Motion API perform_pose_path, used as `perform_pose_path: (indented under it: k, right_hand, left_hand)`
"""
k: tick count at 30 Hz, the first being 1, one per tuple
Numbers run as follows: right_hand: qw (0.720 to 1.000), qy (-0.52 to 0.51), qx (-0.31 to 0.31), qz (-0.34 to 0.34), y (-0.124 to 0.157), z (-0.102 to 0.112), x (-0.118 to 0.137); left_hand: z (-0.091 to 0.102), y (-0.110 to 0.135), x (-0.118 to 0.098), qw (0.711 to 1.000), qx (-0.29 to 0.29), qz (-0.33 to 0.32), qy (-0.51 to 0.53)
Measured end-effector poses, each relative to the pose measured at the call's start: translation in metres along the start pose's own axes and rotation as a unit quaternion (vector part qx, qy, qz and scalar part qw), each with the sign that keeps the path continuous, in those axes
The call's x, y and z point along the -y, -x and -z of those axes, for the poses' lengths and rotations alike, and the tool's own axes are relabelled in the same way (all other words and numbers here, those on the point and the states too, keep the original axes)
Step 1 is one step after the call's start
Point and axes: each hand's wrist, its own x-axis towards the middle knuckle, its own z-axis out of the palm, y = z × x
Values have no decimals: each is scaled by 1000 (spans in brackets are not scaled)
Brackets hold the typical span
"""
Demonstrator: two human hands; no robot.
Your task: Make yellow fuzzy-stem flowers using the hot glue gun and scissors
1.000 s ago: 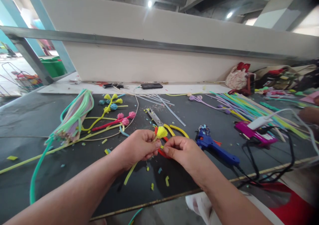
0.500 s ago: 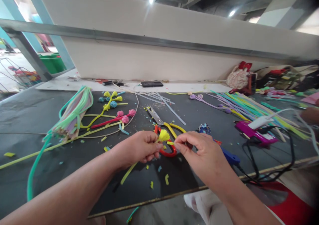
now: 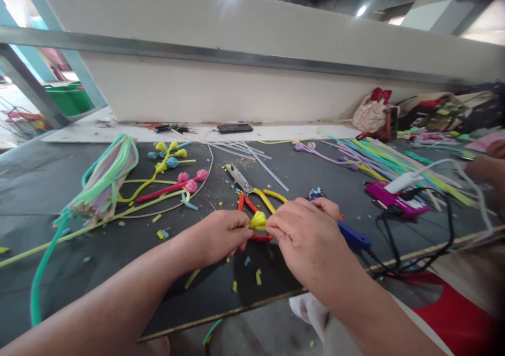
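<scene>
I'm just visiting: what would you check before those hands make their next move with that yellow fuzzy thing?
1. Left hand grips the yellow bud: ok.
2. Right hand pinches the bud's other side: ok.
3. Stem free below the left hand: ok.
4. Scissors close behind the hands: ok.
5. Blue glue gun clear of the right hand: not ok, that hand partly hides it.
6. Glue gun's tip cool: cannot tell.

Fuzzy bud (image 3: 258, 220): bright yellow. Scissors (image 3: 252, 197): one handle loop red, the other yellow; blades silver. Near glue gun (image 3: 354, 235): blue, black cord. Far glue gun (image 3: 394, 202): magenta. Table top (image 3: 39, 187): dark grey, flecked with yellow and blue offcuts. Pipe-cleaner bundle (image 3: 104, 180): pastel green, pink.
</scene>
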Motion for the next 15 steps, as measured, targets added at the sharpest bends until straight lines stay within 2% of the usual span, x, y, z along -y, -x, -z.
perform_pose_path:
  k: [15]
  right_hand:
    - [999,37,-5,4,1,-3,3]
  left_hand:
    - [0,1,-5,999,-18,-27,-34]
